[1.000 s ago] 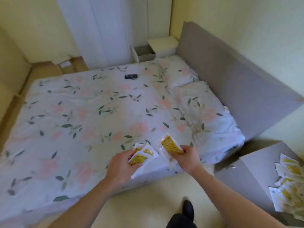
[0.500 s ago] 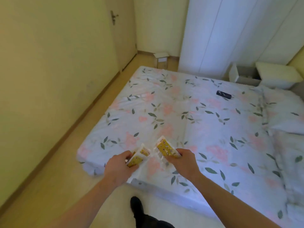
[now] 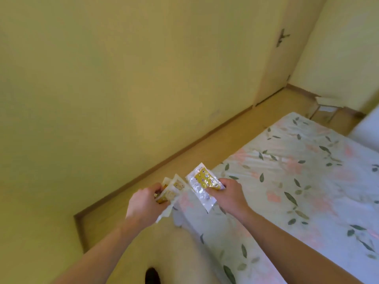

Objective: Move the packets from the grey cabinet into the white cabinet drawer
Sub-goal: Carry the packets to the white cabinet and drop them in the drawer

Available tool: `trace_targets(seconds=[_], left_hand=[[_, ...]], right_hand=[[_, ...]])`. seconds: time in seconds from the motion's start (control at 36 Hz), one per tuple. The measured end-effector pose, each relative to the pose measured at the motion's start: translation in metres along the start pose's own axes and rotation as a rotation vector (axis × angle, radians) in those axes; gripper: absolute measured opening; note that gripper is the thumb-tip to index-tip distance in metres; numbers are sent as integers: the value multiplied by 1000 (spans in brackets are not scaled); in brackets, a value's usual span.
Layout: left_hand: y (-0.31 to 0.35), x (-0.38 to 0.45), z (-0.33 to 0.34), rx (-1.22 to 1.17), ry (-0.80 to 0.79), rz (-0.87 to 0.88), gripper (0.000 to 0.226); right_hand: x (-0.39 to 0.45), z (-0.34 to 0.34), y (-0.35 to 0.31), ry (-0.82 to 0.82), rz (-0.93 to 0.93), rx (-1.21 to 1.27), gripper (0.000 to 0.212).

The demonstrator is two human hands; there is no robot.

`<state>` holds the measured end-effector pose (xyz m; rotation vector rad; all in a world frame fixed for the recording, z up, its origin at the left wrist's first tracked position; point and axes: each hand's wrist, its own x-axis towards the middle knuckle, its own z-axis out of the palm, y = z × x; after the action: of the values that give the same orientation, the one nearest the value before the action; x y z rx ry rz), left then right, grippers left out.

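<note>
Neither cabinet was in view; only a white slab (image 3: 367, 128) cut off at the right edge showed, too little to identify. The frame was soft with motion blur, so the print on the packets was unreadable beyond yellow panels with small round marks. The left hand (image 3: 143, 203) had its fingers curled round a fanned bunch of packets (image 3: 171, 191); how many it held could not be counted, since they overlapped and the palm hid their lower ends. The right hand (image 3: 227, 193) pinched another packet (image 3: 202, 185) between thumb and fingers, its clear end hanging toward the wrist. Both sets were held in the air just apart from each other, over the near corner of the bed (image 3: 297, 191). A dark shoe (image 3: 152, 275) was cut off at the bottom edge.

Half a second earlier the view had faced across the bed toward the white wardrobe and open drawer; since then it had swung left, so the yellow wall (image 3: 102, 89) filled most of the frame and the door (image 3: 274, 54) with its handle (image 3: 282, 37) sat at upper right. The hands kept the same grip and spacing.

A strip of wooden floor (image 3: 184, 160) ran between the wall's skirting and the bed edge, leading to a small stool (image 3: 326, 107) by the far corner
</note>
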<state>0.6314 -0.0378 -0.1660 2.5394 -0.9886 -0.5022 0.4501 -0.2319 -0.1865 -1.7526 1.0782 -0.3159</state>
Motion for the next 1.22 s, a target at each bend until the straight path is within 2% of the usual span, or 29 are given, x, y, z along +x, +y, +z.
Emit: trace_targets(seconds=[0.28, 0.39, 0.47, 0.56, 0.69, 0.92, 1.08, 1.22], left_hand=[[-96, 150, -57, -93, -1, -34, 23], [-114, 218, -84, -41, -38, 56, 22], [-113, 273, -100, -8, -62, 133, 22], [-101, 322, -107, 1, -97, 192, 23], [-74, 404, -108, 14, -149, 296, 25], [-19, 536, -109, 66, -204, 364, 27], [48, 630, -108, 69, -229, 463, 28], [116, 701, -96, 81, -277, 571, 28]], right_hand=[[134, 103, -80, -19, 28, -4, 33], [171, 131, -112, 19, 57, 28, 34], [198, 139, -128, 53, 68, 23, 17], [223, 136, -135, 106, 85, 32, 2], [282, 122, -143, 195, 144, 48, 6], [389, 93, -140, 310, 240, 118, 14], [457, 43, -145, 417, 284, 167, 5], [506, -7, -157, 537, 317, 170, 6]])
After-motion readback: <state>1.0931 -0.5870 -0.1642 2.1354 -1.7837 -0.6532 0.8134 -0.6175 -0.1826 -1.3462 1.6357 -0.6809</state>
